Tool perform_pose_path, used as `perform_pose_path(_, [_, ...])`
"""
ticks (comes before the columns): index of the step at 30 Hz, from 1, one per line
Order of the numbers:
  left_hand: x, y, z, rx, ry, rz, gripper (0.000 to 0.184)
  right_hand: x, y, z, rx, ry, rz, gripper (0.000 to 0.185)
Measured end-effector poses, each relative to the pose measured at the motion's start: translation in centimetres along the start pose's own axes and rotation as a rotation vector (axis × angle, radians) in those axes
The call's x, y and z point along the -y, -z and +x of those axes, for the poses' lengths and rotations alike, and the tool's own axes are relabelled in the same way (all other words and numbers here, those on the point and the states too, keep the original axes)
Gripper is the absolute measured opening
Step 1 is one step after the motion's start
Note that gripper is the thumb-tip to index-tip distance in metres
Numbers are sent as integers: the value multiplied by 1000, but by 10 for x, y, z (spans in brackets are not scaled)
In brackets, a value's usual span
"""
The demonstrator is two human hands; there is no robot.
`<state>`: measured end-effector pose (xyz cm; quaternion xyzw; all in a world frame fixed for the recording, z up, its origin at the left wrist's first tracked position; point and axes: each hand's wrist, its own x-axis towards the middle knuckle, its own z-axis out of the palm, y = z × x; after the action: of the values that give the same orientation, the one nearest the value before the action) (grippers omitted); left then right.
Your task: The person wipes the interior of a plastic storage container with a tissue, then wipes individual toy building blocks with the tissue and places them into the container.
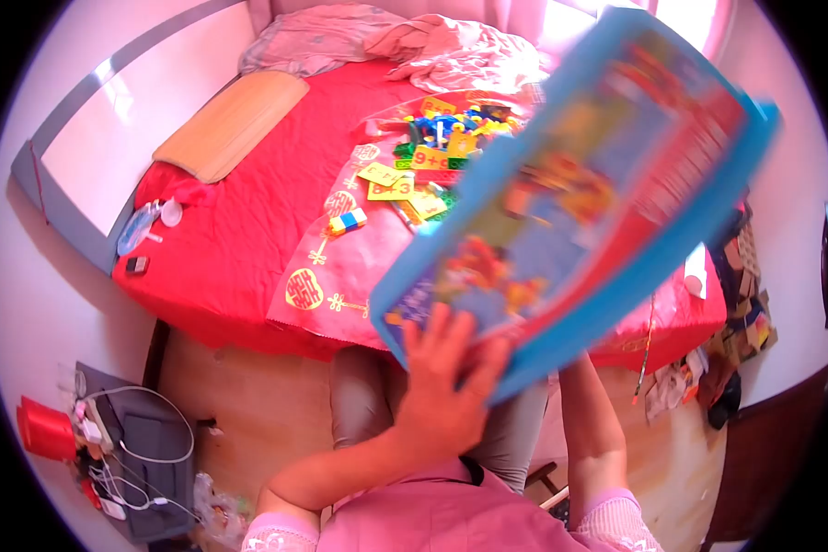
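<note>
A large blue toy box (pixel 570 212) with a colorful printed picture is tilted up in front of me, over the right side of the bed. My left hand (pixel 451 377) is at its lower left corner, fingers spread over the printed face as it holds the box. My right hand is hidden behind the box; only the forearm shows below it. Behind the box, a pile of colored building blocks (pixel 469 124) and yellow number cards (pixel 391 189) lies on a pink mat (pixel 322 294). A small white, blue and yellow block (pixel 347 221) lies apart from the pile.
The mat lies on a red bedspread (pixel 230 267). A tan board (pixel 235 124) and crumpled bedding (pixel 451 51) are farther back. At the lower left are a red container (pixel 46 430) and white cables (pixel 147 393). Clutter (pixel 745 322) stands on the right.
</note>
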<state>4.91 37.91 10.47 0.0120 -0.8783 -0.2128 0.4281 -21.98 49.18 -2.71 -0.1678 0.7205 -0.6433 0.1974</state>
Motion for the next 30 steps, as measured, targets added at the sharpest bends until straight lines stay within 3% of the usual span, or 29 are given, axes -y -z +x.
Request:
perform_pose_path(7, [-19,-12,1,21,-255,0,40,-5,34,-24,-43,183,200,36])
perform_pose_path(10, [3,-1,10,58,-180,-73,48,0,29,-9,-37,294,216,37])
perform_pose_path(15, [76,34,42,-74,306,-387,63,32,16,-1,-51,343,95,36])
perform_pose_path(17, [117,49,42,-68,609,-912,64,69,3,-10,-30,325,20,35])
perform_pose_path(21, [179,88,40,-226,1010,-923,53,74,-18,-5,-47,290,92,29])
perform_pose_path(22, [193,99,37,-224,1003,-1018,53,75,-33,-7,-30,316,235,21])
perform_pose_path(24, [227,119,27,-225,1053,-1066,53,51,-40,-4,-51,313,139,17])
perform_pose_path(28, [277,157,18,-227,1214,-1137,57,-5,-44,-13,-69,392,-701,22])
perform_pose_path(30, [278,167,26,-293,1220,-1118,60,-21,-51,-21,-132,478,-705,19])
